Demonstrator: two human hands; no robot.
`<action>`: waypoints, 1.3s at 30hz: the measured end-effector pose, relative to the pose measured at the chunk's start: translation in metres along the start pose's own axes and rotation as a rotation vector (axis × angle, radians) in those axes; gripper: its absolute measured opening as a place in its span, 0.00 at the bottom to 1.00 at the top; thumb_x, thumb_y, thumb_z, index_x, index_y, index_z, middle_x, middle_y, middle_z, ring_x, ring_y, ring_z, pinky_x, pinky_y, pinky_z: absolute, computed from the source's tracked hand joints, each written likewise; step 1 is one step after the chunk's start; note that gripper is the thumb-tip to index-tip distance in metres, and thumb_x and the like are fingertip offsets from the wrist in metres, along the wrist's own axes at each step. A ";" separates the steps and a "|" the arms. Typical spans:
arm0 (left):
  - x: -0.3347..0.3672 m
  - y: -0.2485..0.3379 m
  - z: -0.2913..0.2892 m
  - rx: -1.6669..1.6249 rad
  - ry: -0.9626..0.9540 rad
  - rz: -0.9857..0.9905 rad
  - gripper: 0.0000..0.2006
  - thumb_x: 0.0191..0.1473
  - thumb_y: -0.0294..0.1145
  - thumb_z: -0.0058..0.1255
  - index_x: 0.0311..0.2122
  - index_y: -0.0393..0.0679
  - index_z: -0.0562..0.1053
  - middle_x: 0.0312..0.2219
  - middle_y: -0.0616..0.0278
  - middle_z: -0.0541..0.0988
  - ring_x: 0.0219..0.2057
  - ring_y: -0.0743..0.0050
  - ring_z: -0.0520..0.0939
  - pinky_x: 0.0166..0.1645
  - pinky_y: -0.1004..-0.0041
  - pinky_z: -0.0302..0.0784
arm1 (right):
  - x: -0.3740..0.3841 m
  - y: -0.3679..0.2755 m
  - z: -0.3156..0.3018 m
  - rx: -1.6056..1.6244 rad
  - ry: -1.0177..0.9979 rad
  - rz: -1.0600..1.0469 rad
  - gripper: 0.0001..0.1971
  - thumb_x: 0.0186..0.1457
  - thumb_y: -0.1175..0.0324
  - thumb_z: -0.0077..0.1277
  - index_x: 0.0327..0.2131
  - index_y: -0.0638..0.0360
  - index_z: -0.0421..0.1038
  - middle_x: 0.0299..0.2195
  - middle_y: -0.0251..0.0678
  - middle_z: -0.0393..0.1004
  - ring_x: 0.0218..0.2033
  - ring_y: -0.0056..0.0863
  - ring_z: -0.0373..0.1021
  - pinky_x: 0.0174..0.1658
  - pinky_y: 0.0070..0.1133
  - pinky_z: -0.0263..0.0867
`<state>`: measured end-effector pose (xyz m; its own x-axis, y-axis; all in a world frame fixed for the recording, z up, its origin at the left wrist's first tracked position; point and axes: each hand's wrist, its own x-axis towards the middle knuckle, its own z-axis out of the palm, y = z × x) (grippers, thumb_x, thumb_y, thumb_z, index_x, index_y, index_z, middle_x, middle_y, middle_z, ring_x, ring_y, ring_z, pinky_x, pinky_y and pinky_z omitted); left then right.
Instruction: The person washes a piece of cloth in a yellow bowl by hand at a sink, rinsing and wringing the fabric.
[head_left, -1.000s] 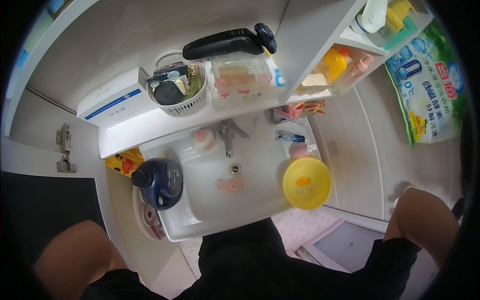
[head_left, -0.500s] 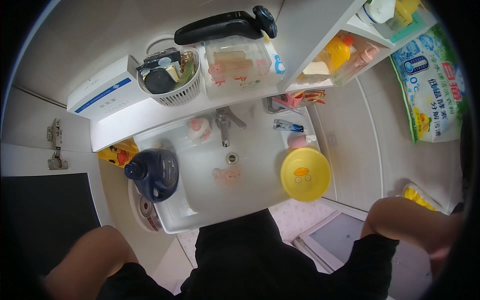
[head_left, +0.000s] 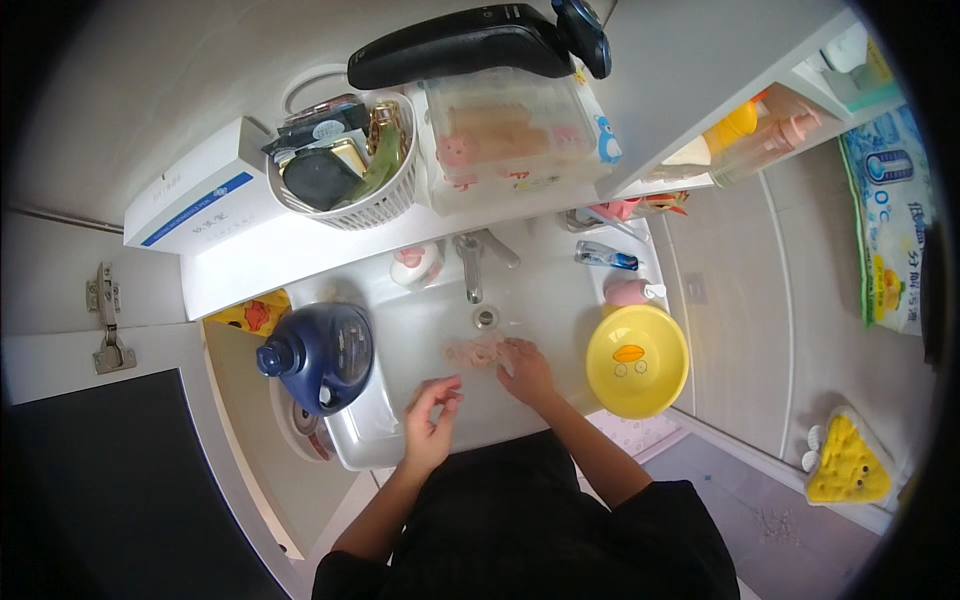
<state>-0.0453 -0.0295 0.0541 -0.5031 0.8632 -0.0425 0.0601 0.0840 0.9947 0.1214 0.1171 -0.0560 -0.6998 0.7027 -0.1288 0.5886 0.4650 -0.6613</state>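
Observation:
A crumpled, pale pink piece, thin like fabric or lace (head_left: pixel 472 352), lies on the bottom of the white sink (head_left: pixel 400 440) just below the drain; I cannot tell its exact kind. At its right end is my right hand (head_left: pixel 526 374), fingers spread and reaching to its edge, with no grip visible. My left hand (head_left: pixel 430 420) hovers over the near part of the sink, fingers loosely bent and apart, holding nothing. The chrome faucet (head_left: pixel 472 275) stands beyond the drain.
A dark blue detergent bottle (head_left: pixel 325 358) stands on the sink's left rim. On the right are a yellow basin (head_left: pixel 655 385), a pink pump bottle (head_left: pixel 632 291) and a blue tube (head_left: pixel 606 255). The shelf behind carries a white basket (head_left: pixel 385 205), a clear box (head_left: pixel 510 125) and a black shaver (head_left: pixel 460 48).
Both hands have come in from the sides to over the sink, the right one down to the pink piece. The view has shifted slightly; the pink piece lies in the same place.

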 end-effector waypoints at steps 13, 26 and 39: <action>0.002 -0.107 0.010 0.507 -0.166 -0.192 0.27 0.47 0.32 0.60 0.56 0.49 0.70 0.51 0.50 0.72 0.53 0.55 0.74 0.53 0.61 0.73 | 0.029 0.031 0.065 -0.406 -0.384 0.101 0.13 0.52 0.64 0.50 0.42 0.53 0.74 0.47 0.41 0.71 0.50 0.40 0.65 0.51 0.40 0.63; 0.064 -0.155 0.002 -0.214 -0.583 -0.529 0.18 0.47 0.29 0.58 0.45 0.47 0.68 0.53 0.56 0.72 0.55 0.48 0.73 0.61 0.55 0.67 | 0.031 0.015 -0.019 1.031 -0.440 0.370 0.15 0.51 0.74 0.48 0.43 0.65 0.75 0.33 0.30 0.77 0.33 0.19 0.70 0.38 0.19 0.65; 0.063 -0.107 0.034 -0.384 0.144 -0.436 0.07 0.56 0.30 0.54 0.41 0.47 0.73 0.36 0.65 0.77 0.38 0.72 0.78 0.39 0.71 0.76 | 0.026 0.006 -0.014 1.498 -0.234 0.726 0.18 0.54 0.69 0.51 0.49 0.61 0.68 0.37 0.30 0.75 0.34 0.24 0.73 0.34 0.22 0.69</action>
<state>-0.0544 0.0329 -0.0586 -0.5244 0.7111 -0.4683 -0.4805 0.2069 0.8522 0.1127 0.1457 -0.0532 -0.5971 0.3735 -0.7100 0.0131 -0.8804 -0.4741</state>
